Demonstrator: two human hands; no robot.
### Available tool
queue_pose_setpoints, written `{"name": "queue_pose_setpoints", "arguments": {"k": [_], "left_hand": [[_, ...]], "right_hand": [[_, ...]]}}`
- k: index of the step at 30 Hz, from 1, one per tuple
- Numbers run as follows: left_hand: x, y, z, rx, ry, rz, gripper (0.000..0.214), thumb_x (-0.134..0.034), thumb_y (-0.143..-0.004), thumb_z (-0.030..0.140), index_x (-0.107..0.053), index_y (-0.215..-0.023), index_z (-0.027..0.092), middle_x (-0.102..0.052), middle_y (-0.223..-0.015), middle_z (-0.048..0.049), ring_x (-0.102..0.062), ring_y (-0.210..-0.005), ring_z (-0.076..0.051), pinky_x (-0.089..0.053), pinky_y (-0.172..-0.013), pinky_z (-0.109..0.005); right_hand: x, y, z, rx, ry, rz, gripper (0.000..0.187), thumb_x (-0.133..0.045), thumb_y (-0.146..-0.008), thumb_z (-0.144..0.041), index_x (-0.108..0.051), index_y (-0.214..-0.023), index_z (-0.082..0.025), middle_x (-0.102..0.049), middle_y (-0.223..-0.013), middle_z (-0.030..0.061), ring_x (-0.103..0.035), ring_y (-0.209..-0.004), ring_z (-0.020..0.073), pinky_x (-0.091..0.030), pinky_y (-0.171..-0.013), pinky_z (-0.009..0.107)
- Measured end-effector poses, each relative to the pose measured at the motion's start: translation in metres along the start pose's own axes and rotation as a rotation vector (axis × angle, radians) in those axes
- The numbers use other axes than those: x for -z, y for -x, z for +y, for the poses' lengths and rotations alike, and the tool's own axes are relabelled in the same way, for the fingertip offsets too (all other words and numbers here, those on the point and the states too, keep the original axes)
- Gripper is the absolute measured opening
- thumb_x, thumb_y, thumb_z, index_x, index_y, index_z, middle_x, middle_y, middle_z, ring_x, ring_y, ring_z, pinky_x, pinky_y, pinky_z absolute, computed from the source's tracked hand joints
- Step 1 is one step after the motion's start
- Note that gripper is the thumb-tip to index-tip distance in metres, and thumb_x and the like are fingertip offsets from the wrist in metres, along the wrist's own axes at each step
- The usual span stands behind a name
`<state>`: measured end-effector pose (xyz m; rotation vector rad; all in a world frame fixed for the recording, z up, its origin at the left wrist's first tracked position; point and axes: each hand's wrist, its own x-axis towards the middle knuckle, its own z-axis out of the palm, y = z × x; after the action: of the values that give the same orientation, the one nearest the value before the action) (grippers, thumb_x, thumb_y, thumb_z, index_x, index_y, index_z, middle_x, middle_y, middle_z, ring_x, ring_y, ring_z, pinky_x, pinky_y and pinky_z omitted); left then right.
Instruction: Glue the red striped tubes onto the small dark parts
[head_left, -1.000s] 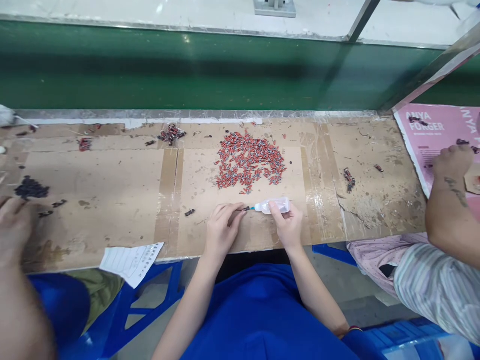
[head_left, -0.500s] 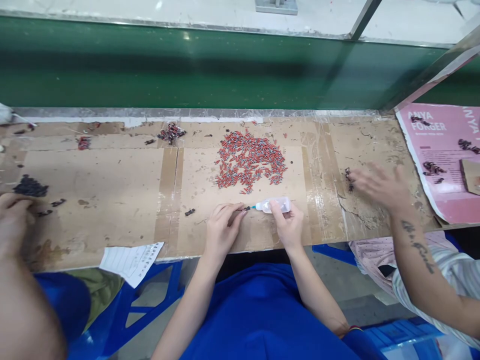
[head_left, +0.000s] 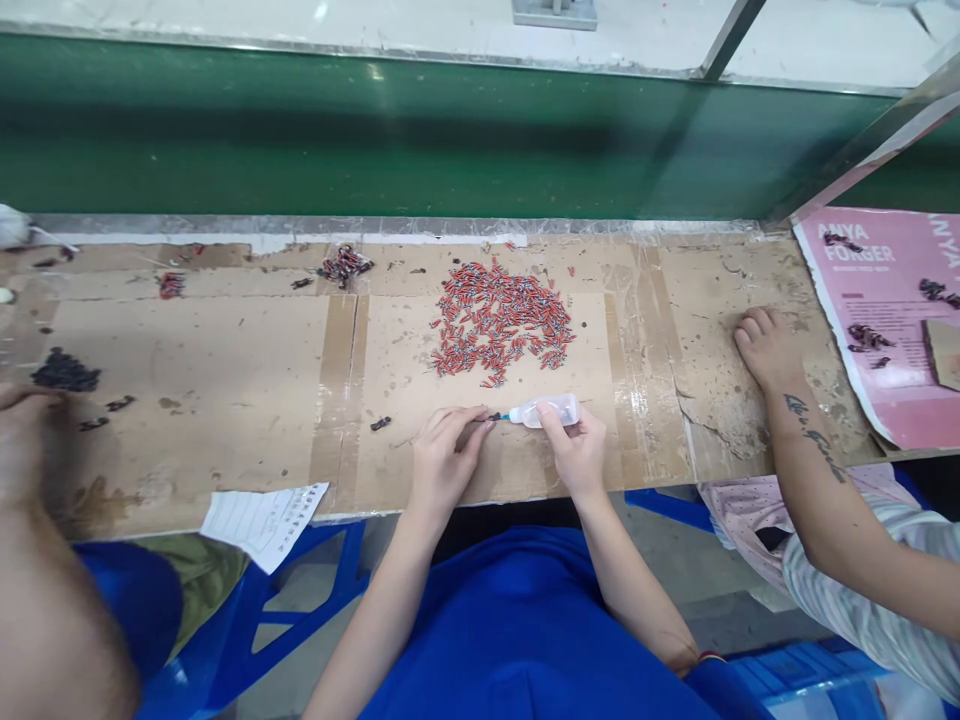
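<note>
The left hand (head_left: 442, 450) has its fingers narrowed to a pinch on a small dark part (head_left: 493, 417), just below the centre of the frame. The right hand (head_left: 577, 445) has its fingers closed around a clear squeeze bottle (head_left: 546, 411), held level, whose teal tip (head_left: 505, 417) points left at that part; whether the two touch cannot be told. Left of the hands, a dark piece (head_left: 380, 424) lies on the cardboard-covered surface (head_left: 262, 380). Above them, at the centre, spreads a loose heap of red parts (head_left: 499, 315). A paper slip (head_left: 259, 520) overhangs the near edge at lower left. Farther out, a co-worker's hand (head_left: 769, 350) rests at right, near a pink sheet (head_left: 870, 300); another co-worker's hand (head_left: 22, 440) is at the left edge, beside a black pile (head_left: 66, 370).
</note>
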<state>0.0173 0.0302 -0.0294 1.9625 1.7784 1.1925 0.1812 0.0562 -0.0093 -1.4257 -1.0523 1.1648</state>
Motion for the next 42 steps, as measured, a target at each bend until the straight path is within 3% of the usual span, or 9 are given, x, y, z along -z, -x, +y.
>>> {"name": "queue_pose_setpoints", "arguments": {"k": [14,18,22,27,32,36,39,42], "left_hand": [[-0.002,0.001,-0.001,0.003,0.011,0.025,0.008,-0.064,-0.087,0.024,-0.068,-0.093,0.021,-0.074,-0.084,-0.0036,-0.069,-0.079,-0.018,-0.058,-0.076,-0.034],[-0.002,0.001,-0.001,0.000,0.043,0.025,0.008,-0.064,-0.087,0.025,-0.069,-0.093,0.021,-0.075,-0.084,-0.0036,-0.070,-0.080,-0.018,-0.058,-0.075,-0.034],[0.003,-0.002,-0.003,0.043,0.077,-0.052,0.012,-0.064,-0.087,0.030,-0.070,-0.094,0.022,-0.075,-0.089,-0.0041,-0.070,-0.084,-0.019,-0.058,-0.078,-0.035],[0.007,-0.023,-0.010,0.028,0.028,-0.099,0.020,-0.049,-0.094,0.025,-0.069,-0.095,0.021,-0.074,-0.093,-0.0044,-0.069,-0.087,-0.019,-0.056,-0.081,-0.034],[-0.001,-0.047,-0.021,-0.100,-0.161,-0.202,0.022,-0.047,-0.094,0.023,-0.068,-0.090,0.020,-0.069,-0.095,-0.0072,-0.063,-0.090,-0.021,-0.052,-0.083,-0.035],[-0.001,-0.052,-0.025,-0.130,-0.235,-0.257,0.022,-0.045,-0.093,0.019,-0.066,-0.085,0.019,-0.065,-0.086,-0.0080,-0.058,-0.082,-0.022,-0.049,-0.076,-0.034],[0.004,-0.044,-0.014,-0.088,-0.064,-0.226,0.020,-0.045,-0.093,0.020,-0.063,-0.085,0.019,-0.066,-0.086,-0.0073,-0.059,-0.083,-0.021,-0.049,-0.077,-0.033],[0.005,-0.028,0.011,0.069,0.269,-0.130,0.015,-0.050,-0.092,0.024,-0.063,-0.085,0.019,-0.066,-0.083,-0.0040,-0.061,-0.078,-0.016,-0.050,-0.074,-0.028]], "right_hand": [[0.002,-0.001,0.000,0.026,0.003,0.076,0.023,-0.069,-0.074,-0.040,-0.066,-0.067,-0.018,-0.068,-0.065,0.0019,-0.060,-0.062,0.0176,-0.049,-0.060,0.029],[0.005,-0.005,0.004,0.046,-0.108,0.218,0.022,-0.068,-0.074,-0.039,-0.067,-0.071,-0.017,-0.068,-0.065,0.0018,-0.061,-0.061,0.0172,-0.049,-0.061,0.030],[0.010,-0.009,0.009,0.055,-0.215,0.296,0.028,-0.073,-0.070,-0.038,-0.063,-0.086,-0.018,-0.071,-0.081,0.0042,-0.066,-0.071,0.0184,-0.051,-0.067,0.031],[0.014,-0.015,0.013,0.141,-0.076,0.225,0.045,-0.080,-0.062,-0.032,-0.044,-0.087,-0.024,-0.071,-0.084,0.0028,-0.070,-0.082,0.0205,-0.052,-0.080,0.035],[0.011,-0.020,0.017,0.209,0.087,0.157,0.045,-0.078,-0.067,-0.030,-0.038,-0.088,-0.026,-0.071,-0.104,0.0092,-0.069,-0.102,0.0245,-0.048,-0.093,0.042],[0.013,-0.004,0.012,0.435,0.190,0.301,0.050,-0.082,-0.064,-0.032,-0.043,-0.095,-0.024,-0.065,-0.112,0.0124,-0.064,-0.107,0.0263,-0.049,-0.091,0.045],[0.012,0.020,0.006,0.565,0.186,0.329,0.034,-0.077,-0.071,-0.030,-0.050,-0.091,-0.023,-0.066,-0.094,0.0062,-0.066,-0.091,0.0223,-0.053,-0.083,0.041],[0.002,0.039,-0.001,0.327,0.045,0.111,0.021,-0.070,-0.079,-0.031,-0.060,-0.095,-0.021,-0.070,-0.089,0.0056,-0.067,-0.079,0.0181,-0.056,-0.072,0.034]]}}
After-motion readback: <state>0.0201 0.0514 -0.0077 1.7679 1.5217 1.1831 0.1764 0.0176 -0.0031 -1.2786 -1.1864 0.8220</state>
